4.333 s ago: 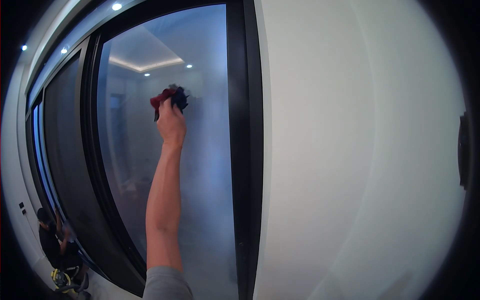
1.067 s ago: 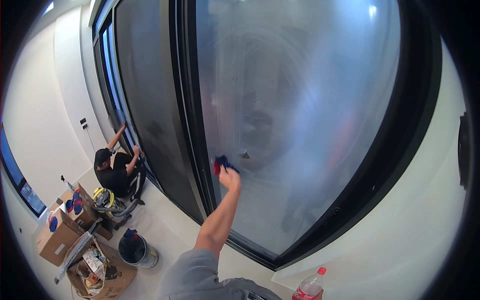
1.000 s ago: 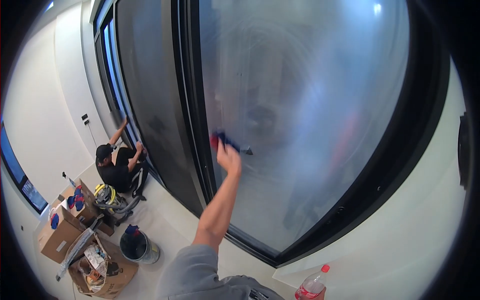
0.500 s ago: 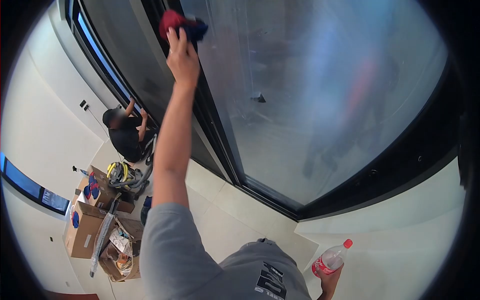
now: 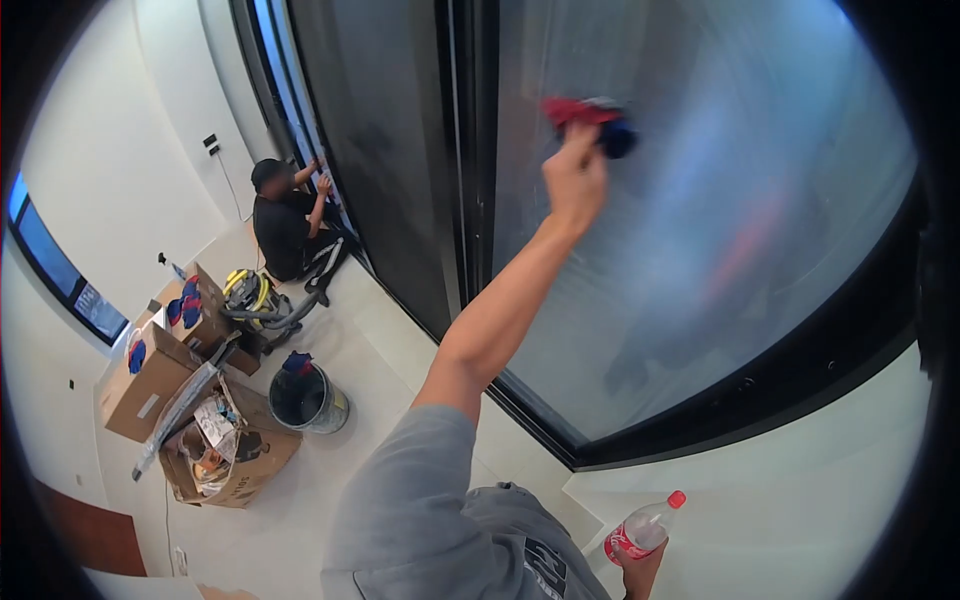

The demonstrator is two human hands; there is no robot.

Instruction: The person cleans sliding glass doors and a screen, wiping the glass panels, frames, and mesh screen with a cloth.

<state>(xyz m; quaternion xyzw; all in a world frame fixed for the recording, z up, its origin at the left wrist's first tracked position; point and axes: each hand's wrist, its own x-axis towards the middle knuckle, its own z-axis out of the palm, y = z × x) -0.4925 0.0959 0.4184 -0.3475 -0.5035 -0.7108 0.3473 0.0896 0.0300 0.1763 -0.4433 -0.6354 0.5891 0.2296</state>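
Observation:
My left hand point(image 5: 577, 180) is raised at the end of a stretched arm, its fingers closed on a bunched red and dark blue cloth point(image 5: 590, 118). The cloth lies against the large glass pane point(image 5: 690, 200), which looks hazy and carries blurred reflections. Low at the right, my right hand point(image 5: 640, 572) is wrapped round a clear plastic bottle point(image 5: 645, 527) with a red label and red cap. The bottle leans to the right, apart from the glass; part of that hand is cut off by the lower edge.
A black frame point(image 5: 468, 150) borders the glass. Further left, a person in black point(image 5: 285, 225) sits by another window. Nearby stand a yellow and black vacuum cleaner point(image 5: 250, 295), a dark bucket point(image 5: 310, 400) with a cloth on its rim, and cardboard boxes point(image 5: 145, 390) with cloths on top.
My left hand has carried the cloth from beside the black frame rightward and lower onto the glass. The view has turned, bringing the bucket into sight. My right hand still holds the bottle.

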